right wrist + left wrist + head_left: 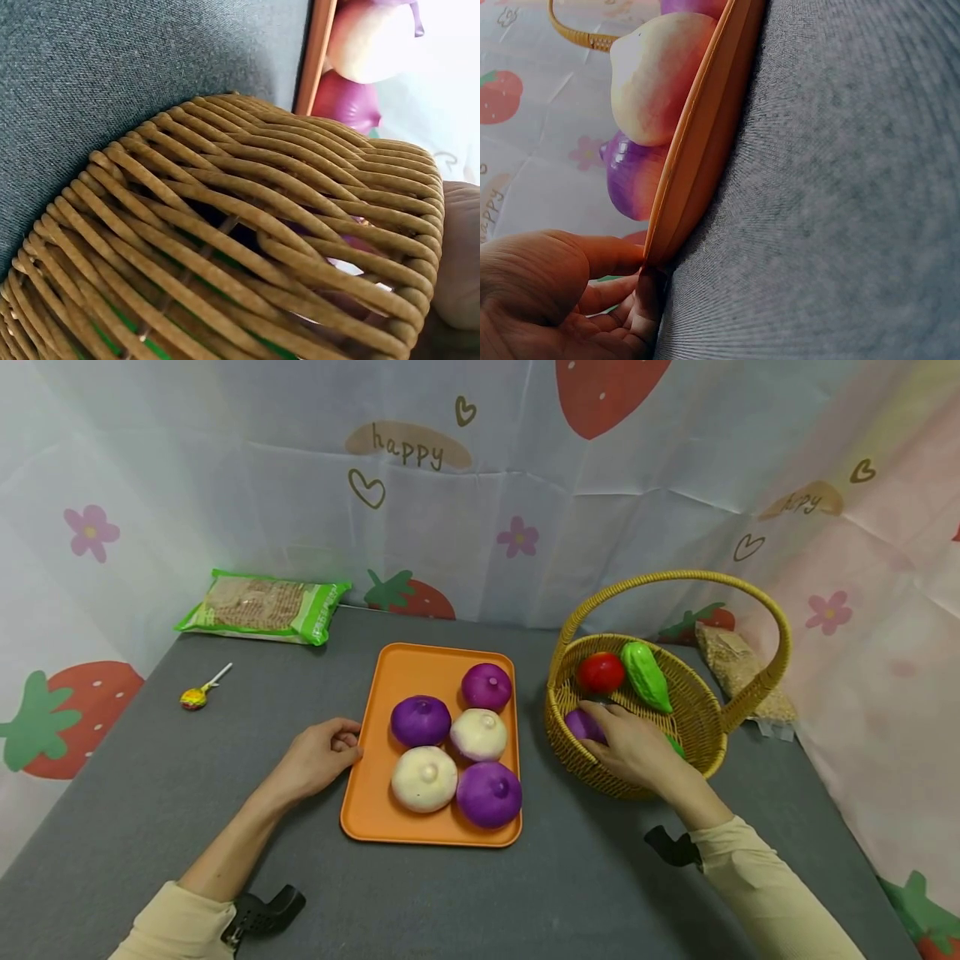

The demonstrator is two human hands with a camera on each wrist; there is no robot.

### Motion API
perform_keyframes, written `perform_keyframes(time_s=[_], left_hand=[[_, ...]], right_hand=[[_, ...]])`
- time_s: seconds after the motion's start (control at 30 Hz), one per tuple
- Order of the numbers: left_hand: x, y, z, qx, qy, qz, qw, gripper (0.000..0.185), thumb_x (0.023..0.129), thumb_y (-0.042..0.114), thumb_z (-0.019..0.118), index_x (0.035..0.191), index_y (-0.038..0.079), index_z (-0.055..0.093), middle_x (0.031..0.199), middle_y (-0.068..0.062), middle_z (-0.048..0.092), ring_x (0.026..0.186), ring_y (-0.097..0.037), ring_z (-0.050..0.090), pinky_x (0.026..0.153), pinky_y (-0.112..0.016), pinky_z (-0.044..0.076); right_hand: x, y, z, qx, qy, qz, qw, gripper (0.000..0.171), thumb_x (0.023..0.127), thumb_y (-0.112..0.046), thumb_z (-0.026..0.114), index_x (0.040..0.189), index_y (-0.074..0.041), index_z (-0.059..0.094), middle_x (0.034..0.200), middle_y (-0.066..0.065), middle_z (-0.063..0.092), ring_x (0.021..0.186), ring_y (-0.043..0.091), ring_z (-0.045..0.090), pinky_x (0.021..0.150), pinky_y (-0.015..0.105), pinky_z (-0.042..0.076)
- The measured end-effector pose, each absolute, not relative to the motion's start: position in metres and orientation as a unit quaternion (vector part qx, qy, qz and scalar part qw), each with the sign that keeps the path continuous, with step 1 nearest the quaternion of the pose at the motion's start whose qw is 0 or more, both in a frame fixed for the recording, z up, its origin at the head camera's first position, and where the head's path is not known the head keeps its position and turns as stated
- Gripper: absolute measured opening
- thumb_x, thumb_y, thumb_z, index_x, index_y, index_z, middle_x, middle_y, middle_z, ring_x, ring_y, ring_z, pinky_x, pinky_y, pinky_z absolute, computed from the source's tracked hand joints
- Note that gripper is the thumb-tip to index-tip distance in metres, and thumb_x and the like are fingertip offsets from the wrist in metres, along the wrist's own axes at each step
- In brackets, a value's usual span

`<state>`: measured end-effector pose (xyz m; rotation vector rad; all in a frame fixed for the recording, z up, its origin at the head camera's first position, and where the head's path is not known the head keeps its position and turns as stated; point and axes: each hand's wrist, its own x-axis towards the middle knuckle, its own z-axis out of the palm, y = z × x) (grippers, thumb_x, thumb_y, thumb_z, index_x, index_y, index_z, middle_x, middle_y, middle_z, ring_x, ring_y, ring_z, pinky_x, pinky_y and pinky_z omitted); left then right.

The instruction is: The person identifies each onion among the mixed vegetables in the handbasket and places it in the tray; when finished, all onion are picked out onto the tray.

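Grey cloth covers the table (pixel 187 777); on it a wicker basket (pixel 701 727) holds a purple onion (pixel 579 723), half hidden under the right hand (pixel 633 747), whose fingers curl over it, though the grip itself is hard to make out; a tomato (pixel 600 672) and cucumber (pixel 645 675) lie behind; the left hand (pixel 318 758), fingers curled, pinches the orange tray's (pixel 390 681) edge.
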<state>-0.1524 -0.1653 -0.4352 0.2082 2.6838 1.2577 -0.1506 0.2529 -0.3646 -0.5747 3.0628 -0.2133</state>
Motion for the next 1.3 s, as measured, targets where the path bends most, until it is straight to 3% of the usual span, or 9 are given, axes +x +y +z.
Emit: perform_keyframes(time_s=[0.4,0.67,0.8,0.97,1.17,1.3], left_hand=[[-0.153,-0.165,-0.435,0.073,0.899,0.424,0.085,0.040,0.093,0.012,0.060,0.127,-0.008,0.055,0.102,-0.016,0.063,0.086,-0.017,0.058,0.075,-0.028,0.046],[-0.153,-0.165,-0.435,0.070,0.900,0.421,0.083,0.039,0.093,0.012,0.060,0.126,-0.008,0.056,0.102,-0.016,0.063,0.086,-0.018,0.058,0.074,-0.027,0.046],[-0.152,-0.165,-0.434,0.069,0.900,0.422,0.084,0.039,0.093,0.012,0.060,0.126,-0.009,0.055,0.102,-0.016,0.063,0.086,-0.018,0.058,0.074,-0.027,0.046],[-0.152,-0.164,-0.435,0.070,0.900,0.422,0.085,0.039,0.093,0.012,0.060,0.126,-0.008,0.056,0.102,-0.015,0.063,0.085,-0.017,0.058,0.074,-0.027,0.046],[-0.152,-0.165,-0.435,0.070,0.901,0.420,0.084,0.038,0.093,0.012,0.060,0.126,-0.008,0.056,0.102,-0.016,0.063,0.086,-0.018,0.059,0.075,-0.028,0.046],[-0.152,-0.165,-0.436,0.071,0.901,0.419,0.083,0.039,0.093,0.012,0.061,0.126,-0.008,0.056,0.102,-0.016,0.063,0.086,-0.019,0.059,0.075,-0.029,0.047]], right_hand=[[-0.150,0.253,-0.362,-0.170,0.981,-0.089,-0.009,0.050,0.092,-0.029,0.066,0.137,-0.011,0.053,0.121,0.022,0.062,0.095,0.035,0.065,0.076,0.050,0.052],[-0.147,0.253,-0.354,-0.157,0.981,-0.107,-0.025,0.054,0.092,-0.036,0.065,0.140,-0.017,0.051,0.132,0.021,0.057,0.110,0.039,0.062,0.085,0.057,0.050],[-0.144,0.251,-0.349,-0.140,0.982,-0.121,-0.038,0.058,0.090,-0.040,0.066,0.141,-0.020,0.049,0.132,0.018,0.056,0.109,0.038,0.062,0.084,0.057,0.050],[-0.137,0.248,-0.343,-0.145,0.973,-0.150,-0.099,0.062,0.085,-0.040,0.070,0.140,-0.019,0.050,0.129,0.013,0.056,0.107,0.033,0.061,0.081,0.054,0.053],[-0.123,0.236,-0.336,-0.220,0.938,-0.171,-0.207,0.060,0.079,-0.035,0.075,0.134,-0.016,0.057,0.125,0.012,0.059,0.100,0.030,0.062,0.074,0.048,0.055],[-0.110,0.224,-0.332,-0.277,0.918,-0.169,-0.228,0.062,0.076,-0.032,0.078,0.131,-0.012,0.057,0.122,0.013,0.059,0.097,0.027,0.063,0.075,0.043,0.056]])
